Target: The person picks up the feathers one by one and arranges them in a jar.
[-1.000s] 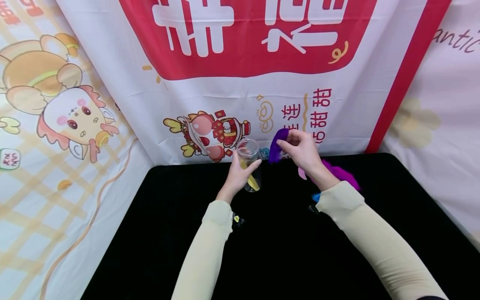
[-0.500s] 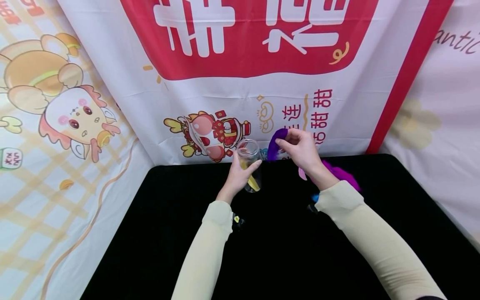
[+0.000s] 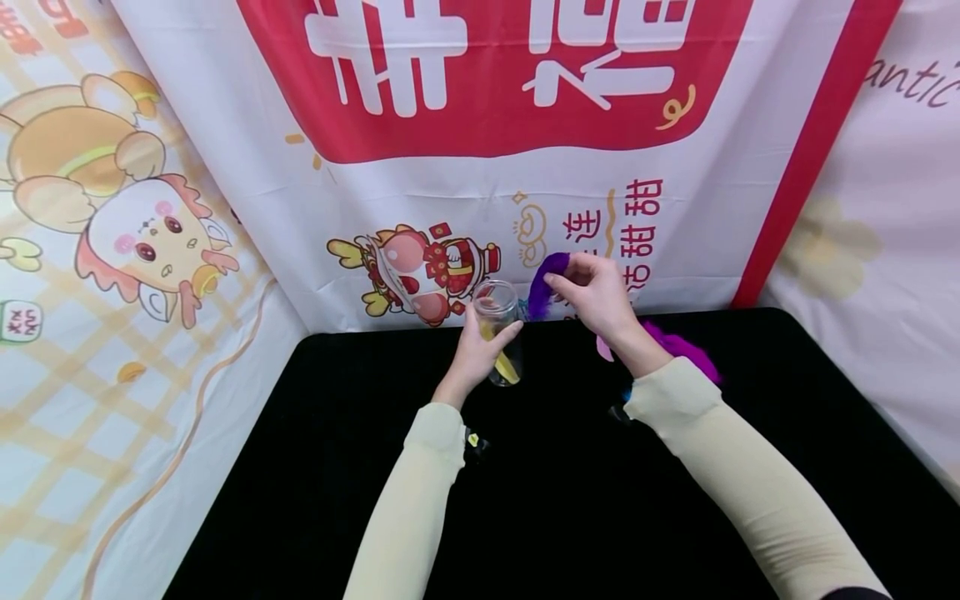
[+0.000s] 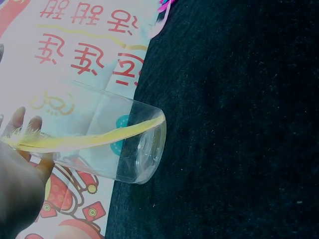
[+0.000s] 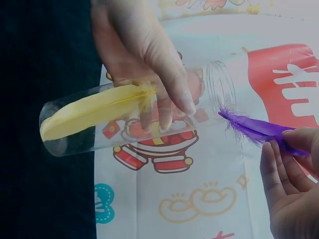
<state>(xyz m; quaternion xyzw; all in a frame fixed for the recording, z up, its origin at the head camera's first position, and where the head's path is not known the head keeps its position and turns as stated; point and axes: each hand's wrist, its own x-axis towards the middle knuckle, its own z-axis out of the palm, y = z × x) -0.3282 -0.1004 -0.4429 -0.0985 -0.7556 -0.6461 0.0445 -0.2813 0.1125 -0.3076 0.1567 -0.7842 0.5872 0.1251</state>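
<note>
In the head view my left hand [image 3: 474, 350] grips a clear cylindrical jar [image 3: 501, 310] near its upper part, above the table's far edge. A yellow feather [image 5: 89, 108] lies lengthwise inside the jar, its quill tip at the jar's bottom in the left wrist view. My right hand [image 3: 598, 296] pinches a purple feather [image 5: 261, 131] between thumb and fingers. The feather's fluffy end is right at the jar's ridged mouth in the right wrist view. No lid shows on the mouth.
Magenta feathers [image 3: 684, 353] lie on the black table [image 3: 555, 492] beyond my right forearm, partly hidden by it. A pale pink feather [image 3: 604, 348] pokes out nearby. A printed cloth backdrop [image 3: 420, 187] hangs close behind the table's far edge.
My right hand has moved slightly left with the purple feather, bringing it closer to the jar's mouth. The left hand and jar have stayed in place.
</note>
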